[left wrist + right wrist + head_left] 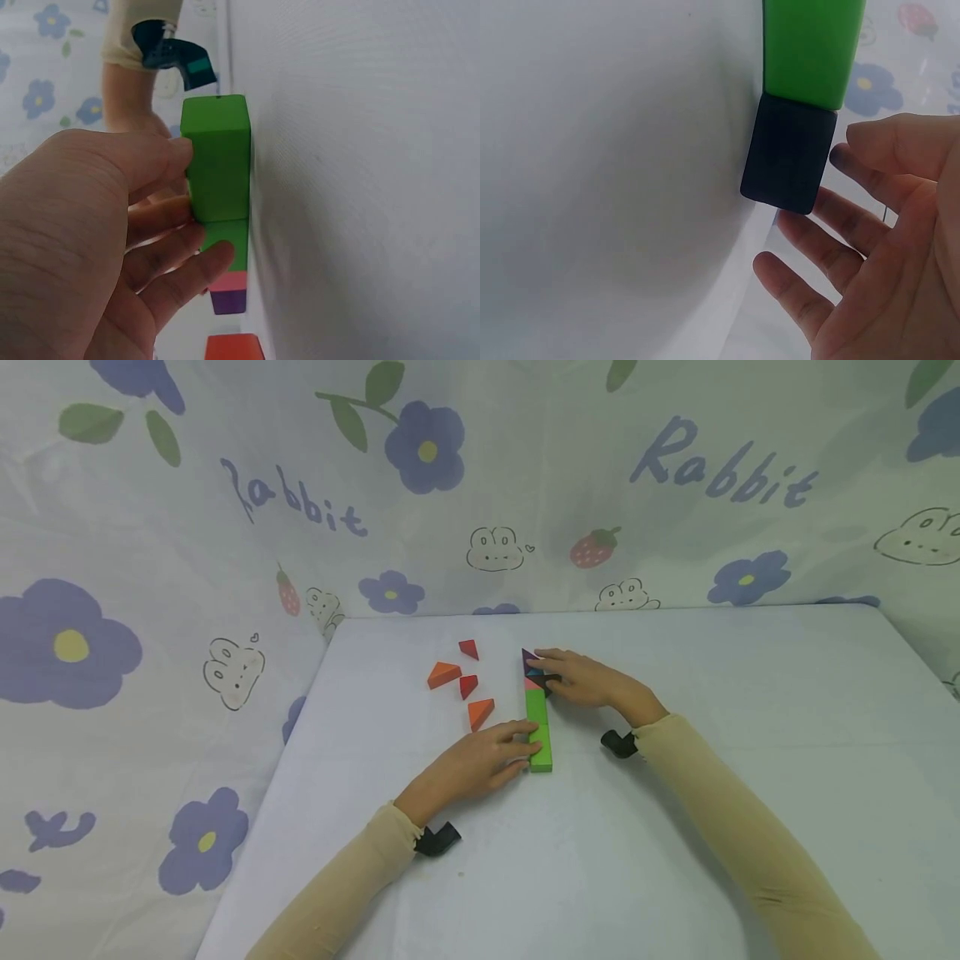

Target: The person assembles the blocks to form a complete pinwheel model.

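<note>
A row of coloured blocks lies on the white table. Two green blocks [536, 707] form its near part, then a pink piece [532, 684], a purple triangle [528, 657], a bit of blue and a black block [789, 154]. My left hand [480, 763] touches the left side of the green blocks, thumb and fingers loosely extended. Over the far end, my right hand [585, 681] spreads its fingers across the purple, blue and black pieces, partly hiding them. In the right wrist view its fingertips lie close around the black block; exact contact is unclear.
Left of the row lie two orange pieces [444, 674] and two red pieces [468, 649], apart from one another. The white table [675, 827] meets a patterned cloth [525, 468] at its back and left edges. A dark wrist device [438, 840] sits at each cuff.
</note>
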`<state>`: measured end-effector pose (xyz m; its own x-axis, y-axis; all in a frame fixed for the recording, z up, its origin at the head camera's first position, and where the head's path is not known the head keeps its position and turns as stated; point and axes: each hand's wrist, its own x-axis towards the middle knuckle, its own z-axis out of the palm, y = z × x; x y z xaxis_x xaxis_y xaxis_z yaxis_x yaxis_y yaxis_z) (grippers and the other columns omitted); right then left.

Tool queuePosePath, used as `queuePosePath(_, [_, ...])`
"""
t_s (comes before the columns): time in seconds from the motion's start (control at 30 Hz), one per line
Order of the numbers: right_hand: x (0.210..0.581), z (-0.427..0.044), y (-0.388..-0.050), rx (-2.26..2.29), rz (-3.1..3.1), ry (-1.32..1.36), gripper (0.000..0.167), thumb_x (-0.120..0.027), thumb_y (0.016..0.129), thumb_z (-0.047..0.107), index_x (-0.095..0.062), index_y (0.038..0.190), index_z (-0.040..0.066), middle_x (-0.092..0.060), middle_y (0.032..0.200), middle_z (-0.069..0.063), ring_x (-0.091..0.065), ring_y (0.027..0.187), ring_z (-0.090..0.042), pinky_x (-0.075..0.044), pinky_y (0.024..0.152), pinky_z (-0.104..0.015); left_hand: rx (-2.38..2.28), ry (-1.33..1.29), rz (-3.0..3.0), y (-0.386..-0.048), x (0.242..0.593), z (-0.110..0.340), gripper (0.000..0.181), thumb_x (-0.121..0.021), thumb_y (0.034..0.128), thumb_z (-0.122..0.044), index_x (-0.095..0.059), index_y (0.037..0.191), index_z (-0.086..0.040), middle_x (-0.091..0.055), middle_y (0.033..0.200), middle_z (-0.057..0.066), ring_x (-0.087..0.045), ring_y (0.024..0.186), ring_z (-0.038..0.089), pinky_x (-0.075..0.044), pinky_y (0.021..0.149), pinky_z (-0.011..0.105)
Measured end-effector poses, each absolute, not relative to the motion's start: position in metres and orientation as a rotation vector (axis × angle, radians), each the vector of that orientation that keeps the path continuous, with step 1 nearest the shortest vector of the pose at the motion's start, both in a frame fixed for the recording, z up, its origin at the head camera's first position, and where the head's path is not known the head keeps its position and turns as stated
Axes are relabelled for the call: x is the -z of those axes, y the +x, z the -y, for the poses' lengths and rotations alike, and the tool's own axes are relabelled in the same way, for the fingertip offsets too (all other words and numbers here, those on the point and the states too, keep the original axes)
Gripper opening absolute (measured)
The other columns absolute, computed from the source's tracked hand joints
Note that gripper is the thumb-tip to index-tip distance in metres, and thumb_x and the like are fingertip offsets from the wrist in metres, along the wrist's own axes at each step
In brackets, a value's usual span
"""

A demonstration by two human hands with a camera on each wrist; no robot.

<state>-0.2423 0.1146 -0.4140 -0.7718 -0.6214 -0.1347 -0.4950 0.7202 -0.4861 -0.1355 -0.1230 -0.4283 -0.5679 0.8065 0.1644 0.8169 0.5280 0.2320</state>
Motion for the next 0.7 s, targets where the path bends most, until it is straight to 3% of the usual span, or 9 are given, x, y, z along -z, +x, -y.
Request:
queuePosePath(0.47, [0.415, -0.131, -0.23, 0.644, -2.689, -0.927, 0.051, -0.051, 0.101, 0.015, -0.04, 0.15, 0.017, -0.031, 0.159, -0.013, -0.029, 0.146, -0.036, -0.027, 0.117, -0.058, 0.417, -1.464, 2.585, -0.14, 0.425, 0.12, 0.036, -0.068, 0.0923, -0.024, -0.067, 0.126, -0.013, -0.057, 0.136, 0.008, -0.049, 0.133, 0.021, -0.044, 0.11, 0.033])
queuePosePath(0.7, [0.415, -0.136, -0.205, 0.649, -2.737, -1.064, 0.052, -0.054, 0.1, 0.015, -0.041, 0.15, 0.02, -0.03, 0.159, -0.01, -0.032, 0.145, -0.035, -0.031, 0.115, -0.058, 0.476, -1.274, 2.676, -0.167, 0.415, 0.139, 0.037, -0.065, 0.0944, -0.023, -0.064, 0.129, -0.011, -0.055, 0.139, 0.009, -0.053, 0.13, 0.024, -0.047, 0.106, 0.037])
